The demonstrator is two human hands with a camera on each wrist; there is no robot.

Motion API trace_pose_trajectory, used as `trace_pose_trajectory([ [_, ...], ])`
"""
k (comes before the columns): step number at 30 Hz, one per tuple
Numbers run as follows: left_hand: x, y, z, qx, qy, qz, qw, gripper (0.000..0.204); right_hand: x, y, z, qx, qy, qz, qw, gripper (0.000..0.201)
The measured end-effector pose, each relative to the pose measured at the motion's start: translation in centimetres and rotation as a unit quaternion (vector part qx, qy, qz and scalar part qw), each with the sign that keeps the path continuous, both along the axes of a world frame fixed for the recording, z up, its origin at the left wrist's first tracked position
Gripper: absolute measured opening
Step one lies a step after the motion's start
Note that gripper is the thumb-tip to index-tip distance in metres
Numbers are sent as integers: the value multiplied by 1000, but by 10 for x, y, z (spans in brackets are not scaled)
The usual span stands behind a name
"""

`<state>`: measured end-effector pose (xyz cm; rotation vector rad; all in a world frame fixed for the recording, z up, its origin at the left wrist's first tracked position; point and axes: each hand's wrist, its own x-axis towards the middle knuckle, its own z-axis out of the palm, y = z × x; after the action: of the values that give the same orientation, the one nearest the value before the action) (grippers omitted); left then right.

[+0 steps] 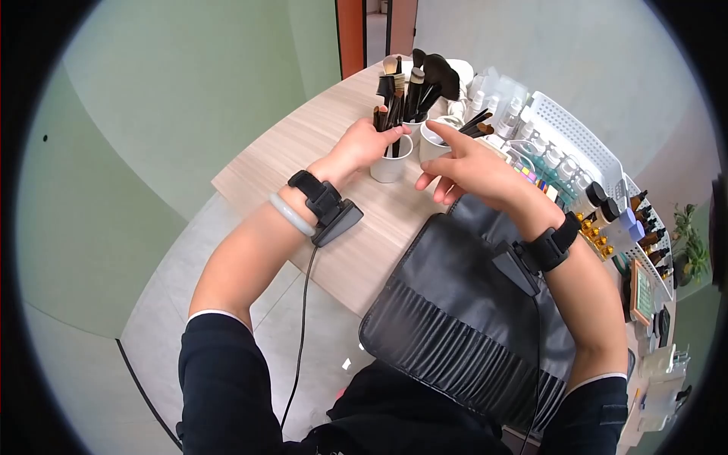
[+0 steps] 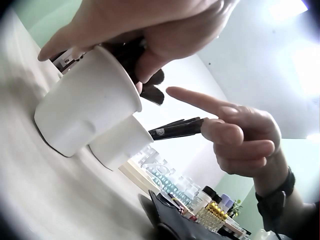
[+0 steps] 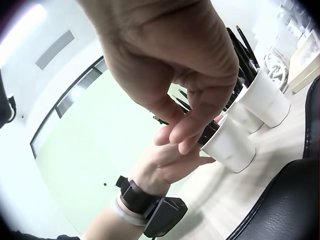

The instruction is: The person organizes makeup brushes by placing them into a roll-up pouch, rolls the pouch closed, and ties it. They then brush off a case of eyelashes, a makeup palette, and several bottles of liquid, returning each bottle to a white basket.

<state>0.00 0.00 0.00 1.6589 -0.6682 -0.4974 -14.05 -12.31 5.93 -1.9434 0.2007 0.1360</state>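
Note:
In the head view the left hand [image 1: 362, 145] is at the rim of a white cup [image 1: 392, 168], its fingers curled round the dark-handled brushes [image 1: 393, 114] standing in it. The right hand [image 1: 476, 171] hangs in the air right of that cup, index finger extended, the others loosely bent, holding nothing visible. A second cup [image 1: 435, 149] with thin brushes [image 1: 478, 121] stands beside it, and a third cup [image 1: 415, 129] behind holds large black brushes [image 1: 438, 76]. The left wrist view shows the left hand [image 2: 145, 25] above the near cup [image 2: 90, 102].
A black brush roll [image 1: 462, 296] with narrow slots lies over the table's front edge. On the right stand a white perforated basket [image 1: 580, 125], clear bottles, gold-capped vials [image 1: 595, 236], dark-capped jars and a framed item [image 1: 641, 292]. A plant [image 1: 688, 243] is at the far right.

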Motion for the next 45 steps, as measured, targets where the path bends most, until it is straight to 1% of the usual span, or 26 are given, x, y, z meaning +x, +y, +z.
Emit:
trace_pose_trajectory([
  [2,0,0,4,1,23,7,1000,20,-9,-1,3,0,-5,-8,1000,66],
  [5,-1,0,8,0,11,11,1000,21,-22,-5,9,9,-3,-12,1000,65],
  [8,-3,0,11,-6,15,9,1000,21,-36,-8,15,9,-6,5,1000,67],
  [10,-4,1,11,-17,35,28,999,21,-44,-9,16,3,-5,11,1000,65],
  [12,0,0,5,-20,22,37,999,21,-52,-10,17,5,-7,11,1000,64],
  [14,-3,0,7,-49,48,65,996,20,-59,-11,16,7,-9,12,1000,63],
  [15,-4,0,7,-56,99,93,989,19,-62,-11,16,10,-8,14,1000,63],
  [16,-2,-1,6,-54,98,93,989,19,-64,-12,16,12,-7,16,1000,62],
  [18,9,-2,1,-70,140,111,981,18,-68,-14,16,17,-7,19,1000,62],
  [20,9,-4,0,-77,129,123,981,17,-72,-17,15,20,-7,20,1000,61],
  [22,7,-6,2,-71,143,137,978,23,-76,-19,14,14,-6,27,1000,60],
  [23,5,-6,4,-70,143,136,978,23,-78,-20,13,15,-6,26,1000,60],
  [25,2,-4,8,5,78,153,985,24,-81,-21,12,10,5,15,1000,56],
  [26,3,-4,7,6,77,153,985,24,-83,-22,12,12,5,14,1000,56],
  [28,3,-5,5,-31,40,136,989,24,-85,-24,10,14,13,17,1000,55],
  [29,2,-4,6,-30,40,136,989,24,-87,-25,10,15,13,17,1000,55],
  [31,0,-3,9,-43,-1,121,992,23,-90,-25,11,6,14,21,1000,54],
  [35,-1,0,24,-71,-20,113,991,24,-95,-27,14,9,7,22,1000,50],
  [37,-2,4,39,-146,-37,44,988,27,-96,-31,18,9,-24,27,999,44],
  [38,-13,6,51,-147,-40,44,987,27,-98,-31,22,8,-27,27,999,44],
  [40,-38,12,75,-217,37,-45,975,28,-103,-31,31,5,-91,-10,996,40],
  [41,-52,15,85,-203,41,-91,974,28,-106,-32,34,12,-122,-22,992,41],
  [42,-68,17,93,-190,67,-139,970,27,-107,-31,35,13,-124,-21,992,41],
  [44,-99,18,100,-158,70,-240,955,29,-111,-31,37,20,-233,-41,971,43],
  [45,-116,17,99,-141,115,-275,944,27,-115,-31,38,30,-233,-24,972,45],
])
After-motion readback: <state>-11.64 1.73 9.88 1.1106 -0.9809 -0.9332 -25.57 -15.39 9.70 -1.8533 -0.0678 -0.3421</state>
